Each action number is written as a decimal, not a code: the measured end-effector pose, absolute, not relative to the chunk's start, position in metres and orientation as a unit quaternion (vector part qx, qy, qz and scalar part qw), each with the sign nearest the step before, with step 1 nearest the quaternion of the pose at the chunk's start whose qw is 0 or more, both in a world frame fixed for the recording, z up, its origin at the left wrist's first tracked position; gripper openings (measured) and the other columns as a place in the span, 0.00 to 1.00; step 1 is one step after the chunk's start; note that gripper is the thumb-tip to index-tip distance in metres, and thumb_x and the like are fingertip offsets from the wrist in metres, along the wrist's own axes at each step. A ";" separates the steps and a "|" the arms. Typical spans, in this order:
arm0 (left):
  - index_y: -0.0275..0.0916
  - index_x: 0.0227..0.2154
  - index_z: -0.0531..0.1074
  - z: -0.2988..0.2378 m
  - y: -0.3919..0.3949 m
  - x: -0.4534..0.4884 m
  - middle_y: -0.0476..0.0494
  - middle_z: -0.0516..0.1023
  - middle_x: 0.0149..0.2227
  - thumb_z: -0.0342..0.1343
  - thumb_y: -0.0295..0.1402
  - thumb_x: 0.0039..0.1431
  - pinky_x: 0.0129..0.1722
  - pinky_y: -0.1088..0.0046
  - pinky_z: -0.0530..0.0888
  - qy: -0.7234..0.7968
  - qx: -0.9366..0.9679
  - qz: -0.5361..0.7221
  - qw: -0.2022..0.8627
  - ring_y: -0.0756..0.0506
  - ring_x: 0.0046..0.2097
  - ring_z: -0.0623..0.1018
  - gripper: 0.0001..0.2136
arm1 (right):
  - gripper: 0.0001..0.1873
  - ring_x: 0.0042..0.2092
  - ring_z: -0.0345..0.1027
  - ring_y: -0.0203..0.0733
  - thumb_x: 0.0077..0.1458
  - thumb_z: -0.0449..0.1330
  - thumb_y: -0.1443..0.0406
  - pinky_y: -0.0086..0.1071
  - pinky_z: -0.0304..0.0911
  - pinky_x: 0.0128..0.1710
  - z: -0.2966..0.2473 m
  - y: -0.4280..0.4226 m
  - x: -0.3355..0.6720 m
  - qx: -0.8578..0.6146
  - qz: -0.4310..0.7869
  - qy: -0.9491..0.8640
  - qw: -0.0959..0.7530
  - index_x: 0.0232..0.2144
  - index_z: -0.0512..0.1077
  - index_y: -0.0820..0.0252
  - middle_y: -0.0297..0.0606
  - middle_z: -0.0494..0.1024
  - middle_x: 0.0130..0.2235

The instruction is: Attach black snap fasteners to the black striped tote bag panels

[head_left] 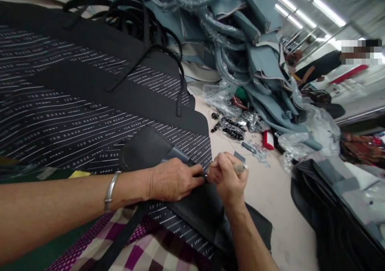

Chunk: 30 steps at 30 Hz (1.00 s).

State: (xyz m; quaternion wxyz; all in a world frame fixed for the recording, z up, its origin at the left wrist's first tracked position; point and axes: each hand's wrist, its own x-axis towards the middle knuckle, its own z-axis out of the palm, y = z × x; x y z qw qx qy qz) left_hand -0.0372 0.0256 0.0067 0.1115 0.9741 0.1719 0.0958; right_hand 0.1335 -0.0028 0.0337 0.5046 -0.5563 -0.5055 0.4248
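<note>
A black leather-like bag piece (195, 206) lies across printed black lining fabric in front of me. My left hand (174, 179) rests on it, with thumb and finger pinched at its edge beside a small shiny metal bit. Close against those fingertips, my right hand (227, 178) is closed in a fist around a slim tool with a pale handle (240, 168). The working tip is hidden between the two hands. Under the left hand lies a rounded black flap (147, 146).
Black panels with striped lettered lining (99, 130) spread to the left, with black straps (144, 34) on top. Blue-grey bag pieces (234, 34) with wrapped handles pile up behind. Small black hardware (230, 128) and a red-and-white object (268, 140) lie on the table (285, 206). Black pieces (319, 198) stand right.
</note>
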 end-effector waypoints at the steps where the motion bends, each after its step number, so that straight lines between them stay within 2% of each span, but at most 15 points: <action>1: 0.40 0.49 0.70 0.007 0.026 -0.037 0.42 0.75 0.45 0.52 0.33 0.61 0.21 0.69 0.71 0.176 0.974 0.098 0.106 0.46 0.29 0.77 0.14 | 0.22 0.15 0.47 0.29 0.59 0.56 0.51 0.27 0.48 0.16 0.036 0.004 0.130 -0.567 0.419 -0.503 0.500 0.20 0.66 0.58 0.23 0.54 0.14; 7: 0.41 0.44 0.74 -0.003 0.025 -0.036 0.42 0.77 0.43 0.54 0.31 0.58 0.18 0.68 0.65 0.179 0.968 0.145 0.099 0.46 0.27 0.76 0.11 | 0.21 0.17 0.52 0.30 0.56 0.57 0.52 0.27 0.50 0.18 0.043 0.033 0.103 -0.622 0.342 -0.593 0.380 0.19 0.68 0.59 0.25 0.59 0.14; 10: 0.39 0.36 0.76 -0.008 0.026 -0.036 0.44 0.79 0.35 0.56 0.29 0.56 0.19 0.67 0.64 0.172 0.962 0.181 0.108 0.45 0.28 0.76 0.06 | 0.21 0.19 0.54 0.31 0.56 0.57 0.55 0.27 0.50 0.19 0.044 0.037 0.093 -0.633 0.301 -0.631 0.333 0.17 0.67 0.60 0.26 0.61 0.15; 14: 0.40 0.29 0.75 -0.012 0.027 -0.035 0.47 0.78 0.27 0.58 0.27 0.53 0.18 0.65 0.60 0.166 0.959 0.203 0.112 0.45 0.26 0.75 0.02 | 0.20 0.20 0.56 0.32 0.57 0.56 0.57 0.27 0.52 0.21 0.046 0.034 0.091 -0.628 0.266 -0.659 0.317 0.16 0.68 0.60 0.28 0.63 0.16; 18: 0.41 0.30 0.75 -0.010 0.026 -0.033 0.47 0.80 0.29 0.57 0.28 0.54 0.17 0.67 0.57 0.163 0.958 0.205 0.118 0.45 0.25 0.75 0.03 | 0.21 0.20 0.58 0.32 0.59 0.55 0.58 0.27 0.53 0.21 0.046 0.020 0.103 -0.618 0.253 -0.672 0.321 0.17 0.68 0.61 0.29 0.64 0.16; 24: 0.44 0.38 0.76 -0.008 0.024 -0.032 0.46 0.79 0.33 0.57 0.31 0.57 0.18 0.70 0.58 0.179 0.954 0.197 0.134 0.46 0.26 0.75 0.07 | 0.21 0.19 0.56 0.31 0.63 0.54 0.56 0.27 0.54 0.21 0.039 0.001 0.118 -0.612 0.292 -0.632 0.375 0.20 0.68 0.60 0.28 0.64 0.16; 30: 0.41 0.36 0.76 -0.006 0.025 -0.033 0.44 0.80 0.33 0.56 0.30 0.56 0.18 0.69 0.59 0.172 0.959 0.184 0.129 0.45 0.25 0.75 0.06 | 0.22 0.19 0.55 0.30 0.62 0.55 0.57 0.26 0.53 0.19 0.048 0.003 0.114 -0.604 0.261 -0.679 0.327 0.18 0.68 0.60 0.28 0.63 0.16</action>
